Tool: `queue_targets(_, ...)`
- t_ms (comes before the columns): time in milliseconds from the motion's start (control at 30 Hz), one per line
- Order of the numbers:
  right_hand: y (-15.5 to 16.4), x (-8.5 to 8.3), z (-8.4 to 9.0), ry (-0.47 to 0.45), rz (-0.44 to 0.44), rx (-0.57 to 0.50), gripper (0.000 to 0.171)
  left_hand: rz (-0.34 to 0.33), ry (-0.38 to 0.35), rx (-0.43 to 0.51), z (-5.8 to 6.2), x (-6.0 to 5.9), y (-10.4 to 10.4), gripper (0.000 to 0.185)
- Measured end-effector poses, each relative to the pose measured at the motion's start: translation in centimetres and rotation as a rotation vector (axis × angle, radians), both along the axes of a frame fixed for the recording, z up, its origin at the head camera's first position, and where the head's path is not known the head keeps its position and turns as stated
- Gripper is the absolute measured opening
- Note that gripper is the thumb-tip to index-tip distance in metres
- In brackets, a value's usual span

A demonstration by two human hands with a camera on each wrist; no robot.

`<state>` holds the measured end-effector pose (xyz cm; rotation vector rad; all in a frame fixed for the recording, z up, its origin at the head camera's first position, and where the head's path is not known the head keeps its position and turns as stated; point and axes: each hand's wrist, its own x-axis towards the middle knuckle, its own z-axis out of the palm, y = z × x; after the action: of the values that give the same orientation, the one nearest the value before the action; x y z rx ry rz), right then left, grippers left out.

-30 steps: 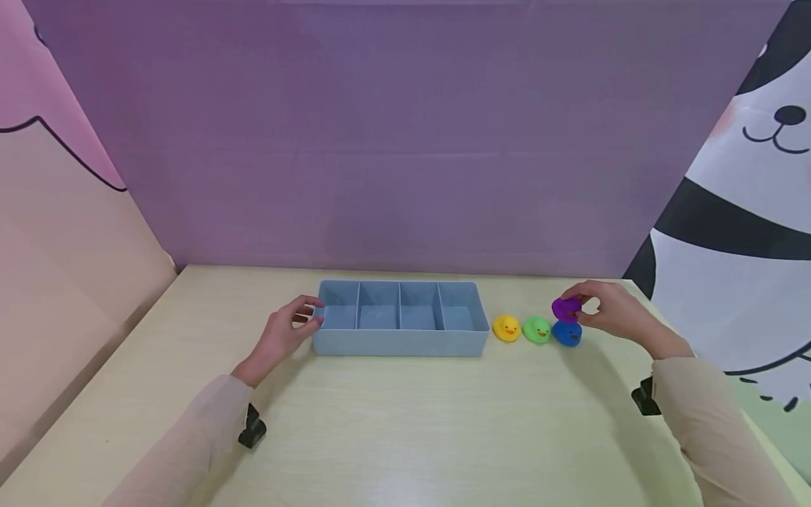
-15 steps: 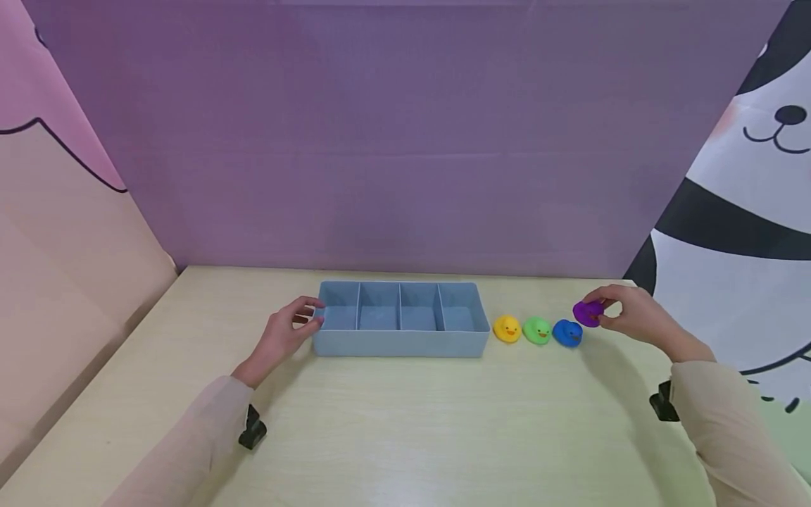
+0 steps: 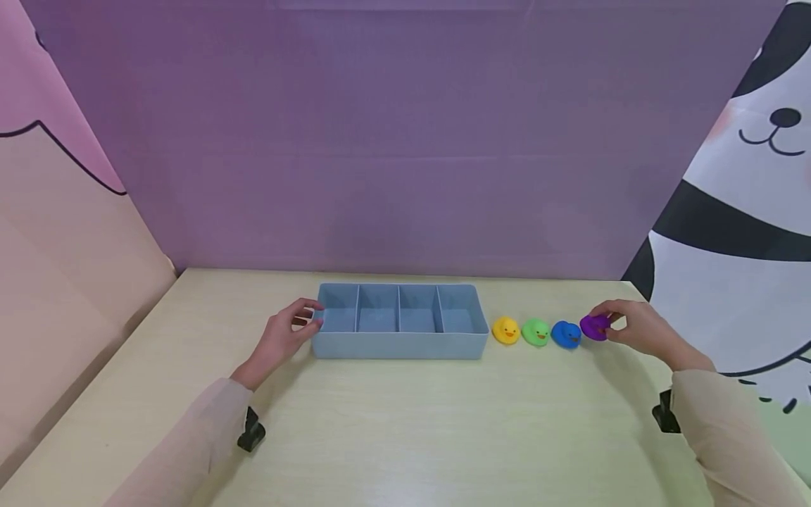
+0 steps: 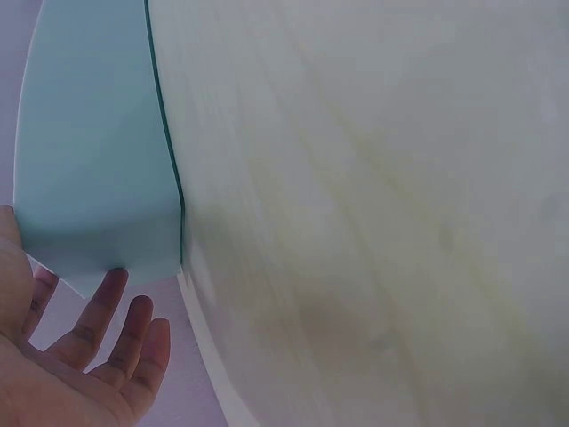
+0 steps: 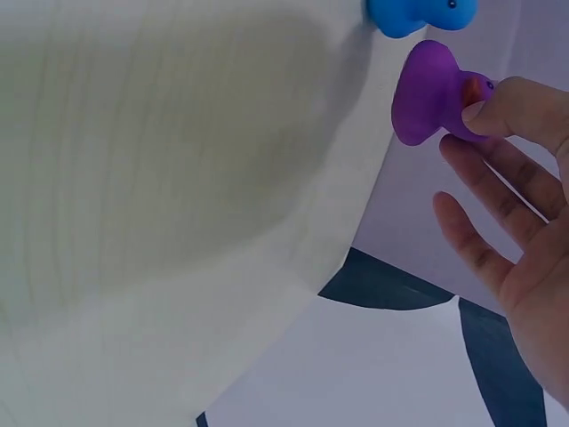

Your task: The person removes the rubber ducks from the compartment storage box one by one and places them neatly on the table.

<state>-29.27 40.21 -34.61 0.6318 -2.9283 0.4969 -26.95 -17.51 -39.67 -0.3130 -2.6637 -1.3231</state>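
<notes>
My right hand (image 3: 643,331) pinches a purple rubber duck (image 3: 594,327) by its head between thumb and fingertips, at the right end of a row of ducks. In the right wrist view the purple duck (image 5: 428,93) has its base facing left and its orange beak by the thumb. Just left of it sits a blue duck (image 3: 566,334), then a green duck (image 3: 536,332) and a yellow duck (image 3: 506,330). My left hand (image 3: 281,338) rests its fingertips against the left end of a blue-grey box (image 3: 399,346) with several compartments; in the left wrist view its fingers are loosely spread.
The box stands on a pale wooden table (image 3: 405,429), left of the duck row. A purple backdrop (image 3: 405,141) rises behind the table's far edge. A panda-print panel (image 3: 741,218) stands to the right, and a pink and beige panel (image 3: 70,232) to the left.
My right hand has carried the purple duck from above the blue duck to the right and lowered it beside the blue duck. The left hand and box have stayed put.
</notes>
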Motion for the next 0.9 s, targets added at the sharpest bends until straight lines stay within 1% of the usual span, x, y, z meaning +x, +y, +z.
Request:
queue_targets(333, 0.6, -0.3, -1.3, -0.039, 0.009, -0.005, 0.032, 0.000, -0.004, -0.005, 0.1, 0.1, -0.1, 0.029)
queue_targets(600, 1.0, -0.2, -1.9, -0.050, 0.001, 0.011, 0.030, -0.003, 0.000, -0.006, 0.1, 0.0, -0.1, 0.029)
queue_targets(800, 0.9, 0.1, -2.0, -0.063, -0.015, -0.019, 0.031, -0.001, -0.011, -0.002, 0.2, 0.0, -0.1, 0.029)
queue_targets(900, 0.8, 0.1, -2.0, -0.071, -0.024, -0.015, 0.032, -0.002, -0.016, -0.012, 0.2, -0.1, -0.1, 0.031)
